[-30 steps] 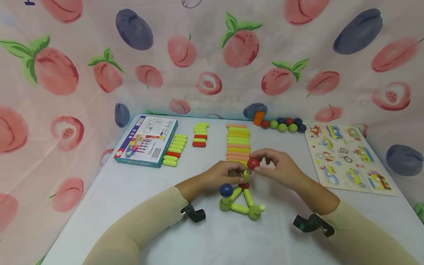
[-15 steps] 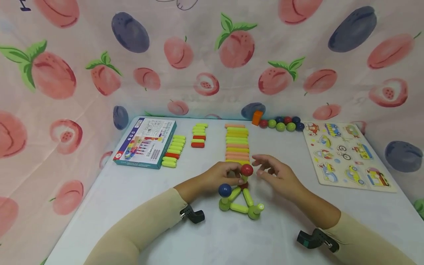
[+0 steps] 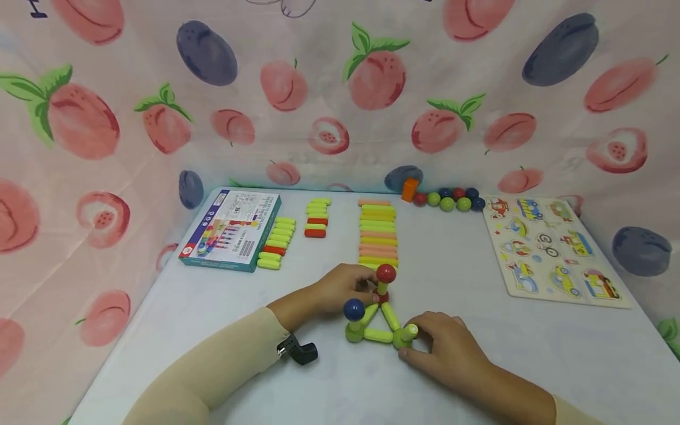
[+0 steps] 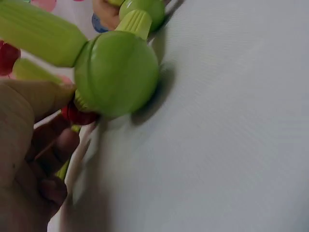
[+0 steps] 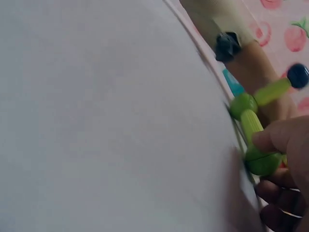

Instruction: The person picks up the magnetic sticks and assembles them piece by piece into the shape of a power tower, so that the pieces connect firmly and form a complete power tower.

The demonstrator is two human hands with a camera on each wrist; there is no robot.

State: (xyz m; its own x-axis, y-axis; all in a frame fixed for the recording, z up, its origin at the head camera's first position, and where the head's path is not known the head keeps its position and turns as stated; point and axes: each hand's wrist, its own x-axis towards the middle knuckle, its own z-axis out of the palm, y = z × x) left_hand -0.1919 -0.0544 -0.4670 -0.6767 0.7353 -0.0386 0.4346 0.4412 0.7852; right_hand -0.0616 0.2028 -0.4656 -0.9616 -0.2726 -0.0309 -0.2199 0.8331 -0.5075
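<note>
A triangle of light green rods (image 3: 378,336) joined by balls lies on the white table, with an upright rod at each corner. A blue ball (image 3: 353,309) tops the left upright and a red ball (image 3: 386,273) the back one; the right upright is bare. My left hand (image 3: 342,289) pinches the back corner at its lower red ball (image 3: 381,297), partly hidden by a green ball (image 4: 118,72) in the left wrist view. With thumb and fingers, my right hand (image 3: 448,348) holds the green ball (image 5: 262,163) at the right corner.
Behind the triangle lies a column of coloured rods (image 3: 378,236). Shorter rows of green and red rods (image 3: 316,219) lie beside a flat toy box (image 3: 231,227) at left. Loose balls (image 3: 447,204) and an orange block (image 3: 409,190) stand at the back, near a picture puzzle board (image 3: 555,251).
The right hand set the red ball on the back upright, let go, and came down toward me to the right corner's green ball. The left hand stayed at the back corner.
</note>
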